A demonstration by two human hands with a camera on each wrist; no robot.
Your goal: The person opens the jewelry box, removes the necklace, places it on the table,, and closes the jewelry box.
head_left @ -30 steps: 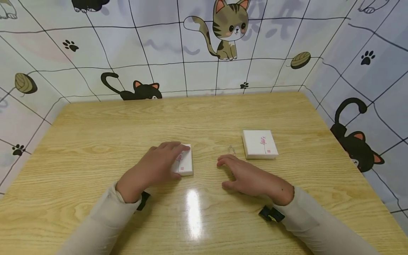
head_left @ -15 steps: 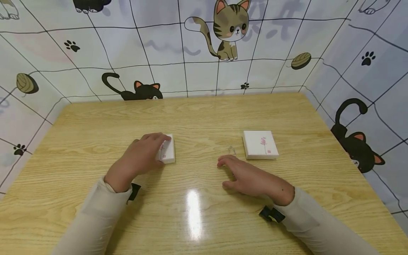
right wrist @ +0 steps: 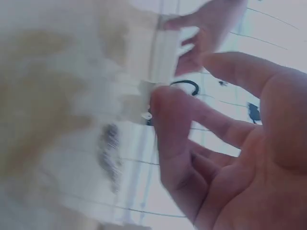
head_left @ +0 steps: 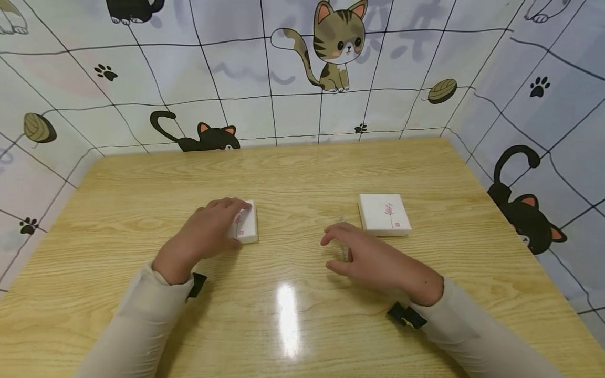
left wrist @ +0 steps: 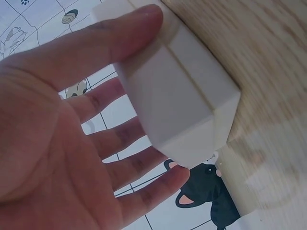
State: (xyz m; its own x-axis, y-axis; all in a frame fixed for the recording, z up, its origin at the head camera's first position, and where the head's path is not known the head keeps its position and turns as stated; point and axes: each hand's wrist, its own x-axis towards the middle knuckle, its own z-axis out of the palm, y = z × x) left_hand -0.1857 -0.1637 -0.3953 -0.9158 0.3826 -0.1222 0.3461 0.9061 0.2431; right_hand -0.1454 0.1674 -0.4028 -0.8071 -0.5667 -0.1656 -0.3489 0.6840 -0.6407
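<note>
A small white box with a pink flower print sits on the table, left of centre. My left hand grips it from the left, thumb on its near side and fingers over the far part; the left wrist view shows the thumb pressed on the box's white side. To the right, my right hand hovers with relaxed, slightly bent fingers and holds nothing. Under it lies a thin, shiny chain, partly hidden by the fingers. In the right wrist view the chain is blurred, apart from the fingertips.
A second white box with the same kind of flower print stands just beyond the right hand. The wooden table meets a cat-patterned wall covering at the back and sides.
My left hand has slid the box left and slightly away from me, then stopped. My right hand has shifted slightly, its thumb and forefinger a little further apart.
</note>
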